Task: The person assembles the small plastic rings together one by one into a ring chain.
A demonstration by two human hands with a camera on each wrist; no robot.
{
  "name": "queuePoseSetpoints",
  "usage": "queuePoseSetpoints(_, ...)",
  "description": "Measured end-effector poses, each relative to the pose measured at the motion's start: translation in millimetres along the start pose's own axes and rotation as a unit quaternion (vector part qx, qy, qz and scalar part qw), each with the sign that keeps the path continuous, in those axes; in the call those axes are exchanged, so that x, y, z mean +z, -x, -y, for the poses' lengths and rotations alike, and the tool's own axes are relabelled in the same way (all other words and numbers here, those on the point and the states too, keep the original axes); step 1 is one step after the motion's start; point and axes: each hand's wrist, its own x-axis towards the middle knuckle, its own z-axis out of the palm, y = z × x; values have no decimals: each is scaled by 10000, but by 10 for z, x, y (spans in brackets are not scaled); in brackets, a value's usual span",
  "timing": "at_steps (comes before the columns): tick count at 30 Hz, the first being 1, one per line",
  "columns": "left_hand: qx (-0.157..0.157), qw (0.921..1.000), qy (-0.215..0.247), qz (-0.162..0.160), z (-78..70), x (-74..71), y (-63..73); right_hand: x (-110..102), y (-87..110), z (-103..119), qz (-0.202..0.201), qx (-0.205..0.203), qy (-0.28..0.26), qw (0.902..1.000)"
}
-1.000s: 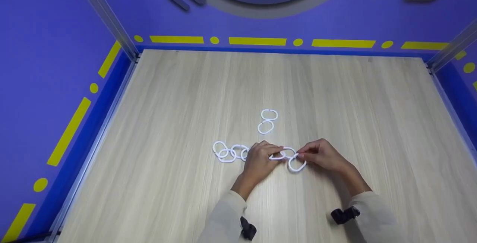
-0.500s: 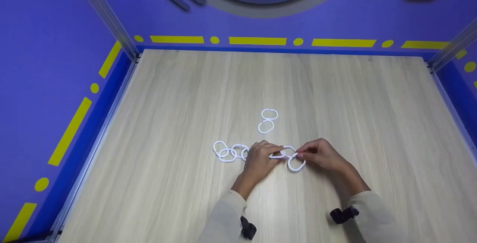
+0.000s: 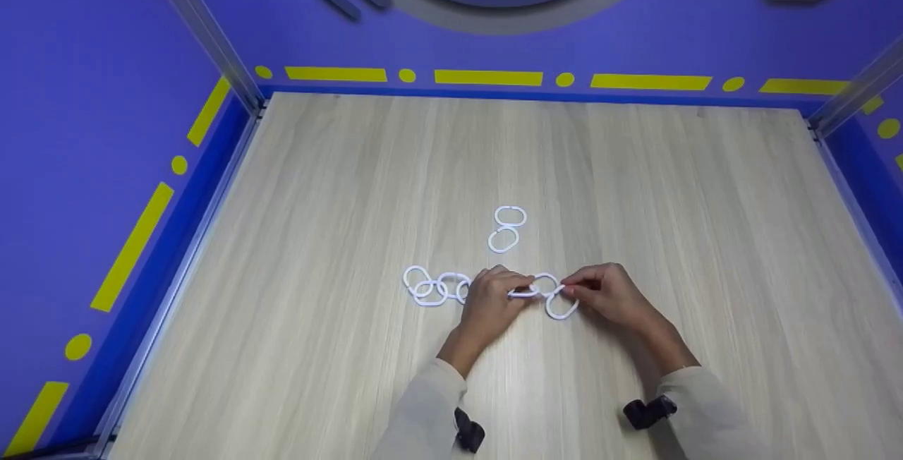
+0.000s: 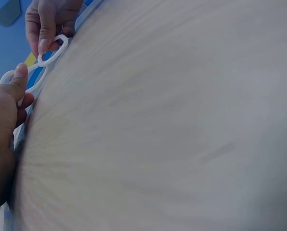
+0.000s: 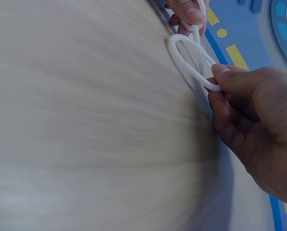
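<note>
Several white plastic chain links (image 3: pixel 429 293) form a chain that runs left to right across the table. My left hand (image 3: pixel 490 307) covers the chain's middle and pinches a link (image 3: pixel 523 294) near its right end. From there another link (image 3: pixel 544 276) runs toward my right hand (image 3: pixel 609 295). Between thumb and fingertips, my right hand pinches the last oval link (image 5: pixel 183 61), which hangs at the chain's right end and overlaps its neighbour. In the left wrist view this link (image 4: pixel 62 48) shows below the right hand's fingertips.
Two loose white links (image 3: pixel 510 216) lie touching or nearly so on the wooden table (image 3: pixel 338 185), beyond the left hand. Blue walls with yellow marks (image 3: pixel 488 77) border the table at the back and sides.
Both hands stay in nearly the same place. The end link in my right hand has shifted and tilted slightly upward, and the neighbouring link has turned a little.
</note>
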Motion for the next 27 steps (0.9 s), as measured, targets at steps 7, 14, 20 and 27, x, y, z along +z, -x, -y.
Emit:
queuePoseSetpoints(7,-127,9999,92,-48,5,5,-15,28,-12,-4,-296,-679,240,9970)
queuePoseSetpoints(14,-60,10000,69,-20,-5,-4,-18,64,-52,40,-456,-787,409,9950)
queuePoseSetpoints(20,65,9999,-56,108,-9,19,-17,118,-82,39,-920,-162,136,9955)
queuePoseSetpoints(27,267,9993,-258,64,-4,21,-1,58,-59,86,-1246,976,-458,9863)
